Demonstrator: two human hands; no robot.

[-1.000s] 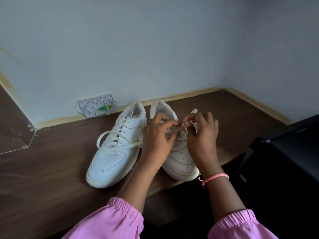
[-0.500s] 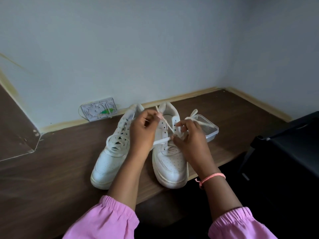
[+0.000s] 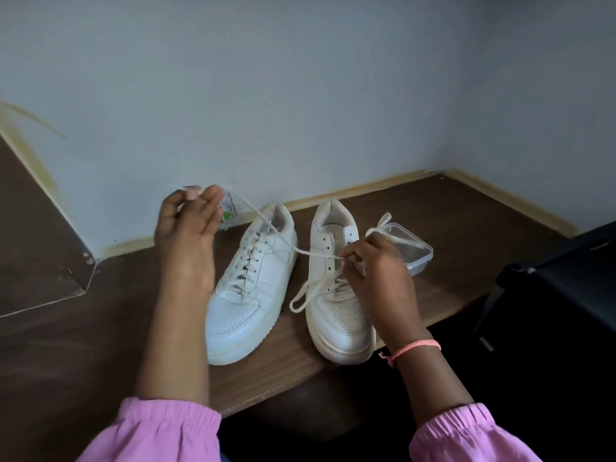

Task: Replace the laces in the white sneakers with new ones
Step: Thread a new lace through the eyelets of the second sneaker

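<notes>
Two white sneakers stand side by side on the brown table (image 3: pixel 66 328), toes toward me. The left sneaker (image 3: pixel 248 288) is fully laced. The right sneaker (image 3: pixel 336 295) has its upper eyelets bare. A cream lace (image 3: pixel 283 240) runs taut from that shoe up to my left hand (image 3: pixel 188 235), which pinches its end high at the left. My right hand (image 3: pixel 376 271) rests over the right side of that sneaker and pinches the lace at an eyelet. A loose loop of lace (image 3: pixel 305 295) hangs off the shoe's left side.
A clear plastic container (image 3: pixel 415 253) sits just right of the right sneaker, with lace ends lying over it. A wall socket (image 3: pixel 230 213) sits low on the wall behind my left hand. A black chair (image 3: pixel 560 278) stands at the right. The table's front edge lies under the shoes' toes.
My left hand has swung up and to the left, drawing the lace out of the right sneaker's upper eyelets. My right hand stays at the shoe. The view shifted slightly.
</notes>
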